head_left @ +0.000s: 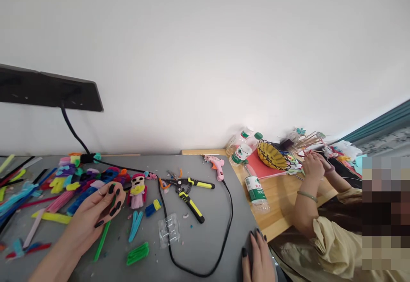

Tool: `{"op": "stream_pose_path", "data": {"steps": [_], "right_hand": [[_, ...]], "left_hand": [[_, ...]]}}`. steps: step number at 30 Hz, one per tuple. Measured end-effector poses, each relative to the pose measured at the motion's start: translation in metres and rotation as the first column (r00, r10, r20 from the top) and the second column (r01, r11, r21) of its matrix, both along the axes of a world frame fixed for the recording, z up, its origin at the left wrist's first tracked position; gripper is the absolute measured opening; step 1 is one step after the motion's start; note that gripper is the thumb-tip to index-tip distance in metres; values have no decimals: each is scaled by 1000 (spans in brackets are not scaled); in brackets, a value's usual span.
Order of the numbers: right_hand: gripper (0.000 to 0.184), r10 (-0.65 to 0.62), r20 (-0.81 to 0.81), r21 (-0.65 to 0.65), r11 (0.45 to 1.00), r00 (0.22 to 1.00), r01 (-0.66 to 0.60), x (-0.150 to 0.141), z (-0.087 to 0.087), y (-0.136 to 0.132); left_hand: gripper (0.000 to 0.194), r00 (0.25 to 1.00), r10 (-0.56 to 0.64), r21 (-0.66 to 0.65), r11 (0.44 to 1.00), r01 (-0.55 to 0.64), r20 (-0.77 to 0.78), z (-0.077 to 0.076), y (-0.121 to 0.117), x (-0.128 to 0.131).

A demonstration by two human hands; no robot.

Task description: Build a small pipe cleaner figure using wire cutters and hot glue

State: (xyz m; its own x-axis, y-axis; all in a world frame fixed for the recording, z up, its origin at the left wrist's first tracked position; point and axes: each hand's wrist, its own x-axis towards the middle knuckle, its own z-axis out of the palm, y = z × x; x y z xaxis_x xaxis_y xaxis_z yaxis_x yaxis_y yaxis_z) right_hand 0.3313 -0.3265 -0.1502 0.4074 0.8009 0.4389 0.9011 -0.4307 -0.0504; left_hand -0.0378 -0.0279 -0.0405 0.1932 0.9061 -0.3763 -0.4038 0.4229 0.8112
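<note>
Left hand (98,207) pinched on green fuzzy stem (101,242), stem slanting down over grey bench (198,250). Right hand (260,258) holding nothing visible, fingers a bit apart, at bench's right edge. Pink-robed fuzzy doll (137,191) just right of left hand, green bundle (137,254) nearer the wearer. Yellow-black pliers (192,207) lying with handles spread, mid-bench; pink glue gun (218,167) beyond, near bottles (256,193). Another person's hands (315,165) at far right, over wooden table (275,207)

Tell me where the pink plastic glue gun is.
In the head view, the glue gun lies on the grey table, right of the black-and-yellow pliers, left of clear plastic bottles.
</note>
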Motion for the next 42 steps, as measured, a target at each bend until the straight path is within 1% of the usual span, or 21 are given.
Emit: {"op": "stream_pose_path", "data": {"steps": [1,2,3,4,7,11,16,20,24,29,31,33,34,36,37,38,39,40,41,42], "right_hand": [[63,-16,18,-24,1000,1000,16,0,-8,-7],[64,-75,34,-35,996,997,76,-3,-14,-10],[67,-112,49,-43,992,992,114,-9,-16,-9],[71,-115,64,-47,992,991,118,-15,-17,-5],[78,-131,59,-30,991,990,133,-29,-10,10],[89,-143,21,-37,989,989,144,-28,-1,19],[98,-146,-20,-116,983,989,143,-20,9,29],[101,-158,-49,-185,972,986,146,-10,21,43],[98,-172,-59,-235,960,983,154,-3,29,51],[94,-172,-35,-255,954,984,158,-5,31,53],[89,-173,-24,-284,945,985,159,-7,36,54],[82,-179,-18,-334,928,984,163,-10,48,55],[78,-184,-13,-358,919,983,168,-12,57,55],[69,-211,21,-369,907,977,204,-22,82,57],[63,-197,46,-349,915,979,200,-30,96,59],[58,-149,47,-318,935,988,156,-42,110,62],[52,-85,16,-269,959,996,86,-57,123,66],[45,9,-38,-213,977,999,-17,-76,134,72],[40,137,-105,-151,977,985,-152,-98,143,78],[38,280,-176,-93,950,944,-299,-122,148,85]], "left_hand": [[54,1000,-25,31,999,25,-4,1,1,1],[57,998,-60,63,996,60,-11,3,2,2],[58,995,-101,95,990,102,-19,4,3,3],[59,991,-132,122,983,134,-26,5,4,4],[57,981,-190,189,963,194,-40,8,6,6],[54,971,-235,234,942,240,-46,8,11,9],[59,967,-249,228,940,255,-54,6,15,14],[59,969,-247,245,939,242,-9,6,16,24],[60,966,-257,241,939,246,12,5,19,32],[61,963,-268,240,936,258,9,8,20,33],[63,965,-264,235,938,256,4,9,19,33],[66,967,-255,225,942,250,-8,11,17,32],[67,968,-250,219,944,247,-15,13,14,31],[67,970,-241,206,948,243,-36,18,7,28],[66,969,-242,201,948,248,-53,23,1,26],[64,967,-244,199,947,254,-74,28,-5,23],[64,959,-258,202,939,278,-120,35,-11,19],[66,947,-275,212,928,307,-167,42,-17,16],[66,936,-280,230,917,326,-213,50,-22,12],[67,925,-274,254,905,341,-262,58,-27,8]]}}
